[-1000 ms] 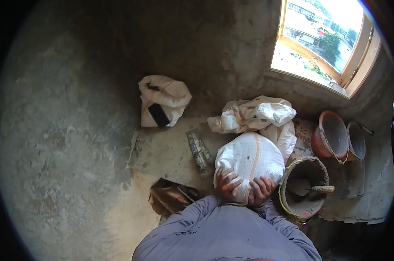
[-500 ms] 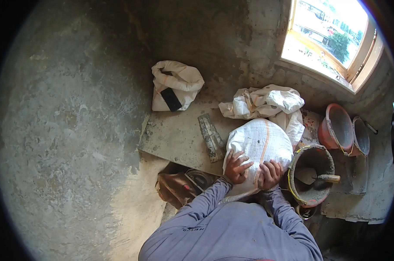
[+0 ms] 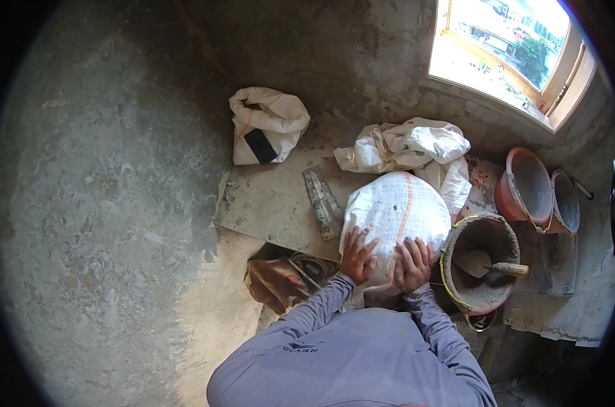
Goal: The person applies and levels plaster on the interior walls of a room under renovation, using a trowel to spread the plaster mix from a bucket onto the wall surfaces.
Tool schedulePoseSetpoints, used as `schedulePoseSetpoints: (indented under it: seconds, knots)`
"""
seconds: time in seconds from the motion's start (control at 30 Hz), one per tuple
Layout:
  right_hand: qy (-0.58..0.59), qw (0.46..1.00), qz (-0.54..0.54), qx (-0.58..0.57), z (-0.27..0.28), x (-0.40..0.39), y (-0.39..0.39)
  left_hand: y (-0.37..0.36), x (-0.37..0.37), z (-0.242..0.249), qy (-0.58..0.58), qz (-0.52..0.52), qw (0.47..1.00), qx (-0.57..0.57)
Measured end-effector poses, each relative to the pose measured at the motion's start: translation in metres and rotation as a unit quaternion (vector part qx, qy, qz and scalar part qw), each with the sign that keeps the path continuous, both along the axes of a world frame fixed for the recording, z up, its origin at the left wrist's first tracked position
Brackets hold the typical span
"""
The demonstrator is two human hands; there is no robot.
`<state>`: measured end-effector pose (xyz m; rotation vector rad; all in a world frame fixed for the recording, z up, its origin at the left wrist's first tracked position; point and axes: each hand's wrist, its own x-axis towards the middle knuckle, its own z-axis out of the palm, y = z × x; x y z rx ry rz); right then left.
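Note:
A full white woven sack (image 3: pixel 389 203) with an orange stripe stands right in front of me. My left hand (image 3: pixel 357 256) lies against its near left side, fingers apart and pointing up over the cloth. On the near right side, my right hand (image 3: pixel 413 263) rests with its fingers spread on the sack. Just right of the sack is a mortar bucket (image 3: pixel 456 290) with a trowel (image 3: pixel 504 268) in it. A metal float (image 3: pixel 322 203) lies on the board to the left of the sack.
Behind the sack lie crumpled white sacks (image 3: pixel 416 146). Another open sack (image 3: pixel 287 122) carries a black phone (image 3: pixel 260 146). Two reddish buckets (image 3: pixel 514 197) (image 3: pixel 565 202) stand at the right, below a window (image 3: pixel 497 54). A brown bag (image 3: pixel 273 281) sits at the lower left.
Both hands have loosened from the gathered cloth and now lie flatter with the fingers spread. More of the sack's near side shows, and the whole view has shifted slightly.

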<state>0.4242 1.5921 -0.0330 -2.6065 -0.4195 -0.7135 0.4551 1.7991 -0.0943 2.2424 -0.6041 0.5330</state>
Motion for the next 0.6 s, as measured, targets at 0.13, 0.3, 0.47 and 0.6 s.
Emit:
schedulePoseSetpoints:
  seconds: [0.13, 0.3, 0.47, 0.6]
  knots:
    - [0.046, 0.999, 0.020, -0.014, -0.002, -0.011, -0.014, -0.006, -0.021, -0.005, 0.102, 0.025, 0.993, -0.051]
    - [0.071, 0.994, 0.063, -0.060, -0.017, -0.017, -0.035, -0.004, -0.045, -0.037, 0.083, 0.036, 0.995, -0.035]
    - [0.047, 0.992, 0.114, -0.021, -0.040, -0.027, -0.050, -0.003, -0.079, -0.039, 0.201, 0.043, 0.978, 0.025]
    - [0.068, 0.986, 0.150, -0.027, -0.040, -0.035, -0.066, 0.006, -0.092, -0.029, 0.245, 0.038, 0.969, 0.011]
